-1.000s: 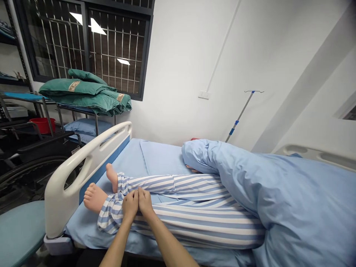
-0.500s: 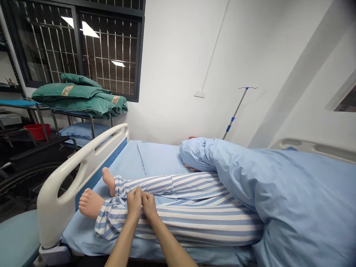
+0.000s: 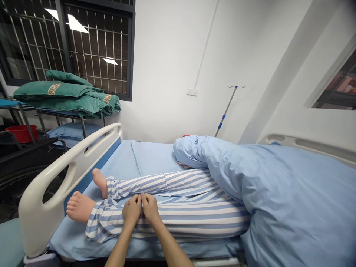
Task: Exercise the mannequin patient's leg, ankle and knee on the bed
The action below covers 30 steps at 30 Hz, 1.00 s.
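Observation:
On the bed lies a figure in blue-and-white striped trousers (image 3: 205,218), with bare, smooth, manikin-like feet (image 3: 80,207). My left hand (image 3: 132,210) and my right hand (image 3: 149,207) rest side by side on the shin of the near leg. Both hands are curled, with fingertips bent down over the leg's far side and thumbs close together. Some trouser cloth seems to be under the fingers; the fingertips are partly hidden. A light blue quilt (image 3: 292,185) is folded back over the upper body.
The bed has a cream footboard (image 3: 33,211) on the left. Behind it stand a wheelchair (image 3: 25,167), green bedding (image 3: 80,100) on a metal stool or rack, and a red basin (image 3: 23,133). A drip pole (image 3: 226,111) rises behind the bed.
The view has shifted a little to the right. My hands have changed from fist-like, raised shapes to fingers bent lower over the near leg.

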Available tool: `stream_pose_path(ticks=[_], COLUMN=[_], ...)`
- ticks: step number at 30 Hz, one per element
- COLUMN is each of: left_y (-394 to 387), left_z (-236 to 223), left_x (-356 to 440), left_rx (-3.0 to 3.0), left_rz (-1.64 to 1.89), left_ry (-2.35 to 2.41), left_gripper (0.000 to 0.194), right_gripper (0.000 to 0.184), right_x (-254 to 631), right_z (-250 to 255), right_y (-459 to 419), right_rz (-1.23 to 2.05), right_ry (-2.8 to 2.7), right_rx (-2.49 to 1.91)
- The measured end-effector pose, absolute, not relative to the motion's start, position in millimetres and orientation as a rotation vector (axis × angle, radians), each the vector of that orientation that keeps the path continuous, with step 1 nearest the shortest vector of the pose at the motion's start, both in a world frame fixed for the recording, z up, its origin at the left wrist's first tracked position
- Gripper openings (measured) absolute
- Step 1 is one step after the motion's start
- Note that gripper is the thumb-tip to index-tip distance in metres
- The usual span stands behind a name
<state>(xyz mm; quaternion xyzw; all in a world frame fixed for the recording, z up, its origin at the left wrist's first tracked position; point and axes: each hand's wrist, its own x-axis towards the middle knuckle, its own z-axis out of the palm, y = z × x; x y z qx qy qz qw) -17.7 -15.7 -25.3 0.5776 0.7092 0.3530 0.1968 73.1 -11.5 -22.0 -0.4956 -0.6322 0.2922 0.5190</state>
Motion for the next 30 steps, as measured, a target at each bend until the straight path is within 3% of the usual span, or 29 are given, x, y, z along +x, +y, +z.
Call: stream_pose_path(ticks=[8, 15, 21, 30], left_y=[-6.1, -19.4, -16.2, -15.9], left_z=[-14.7, -26.1, -27.1, -32.5], left_x=[12.5, 24.9, 21.8, 20.0], left_rx=[1.271, 1.532, 1.622, 1.665], left_rz=[1.524, 1.154, 1.056, 1.071], left_ry=[1.575, 1.943, 1.933, 1.913], left_gripper=[0.036, 0.033, 0.038, 0.033], right_gripper=[0.043, 0.037, 0.038, 0.033], right_x=[77.3, 83.0, 92.6, 92.0], right_z=[-32.5, -25.1, 0.1, -38.1], right_y=[-4.5, -2.8, -5.5, -9.1], right_rz=[0.815, 0.871, 0.795, 0.669], right_ry=[-1.373, -1.26, -1.456, -1.392], right_rx=[-1.113, -1.146, -1.161, -1.251])
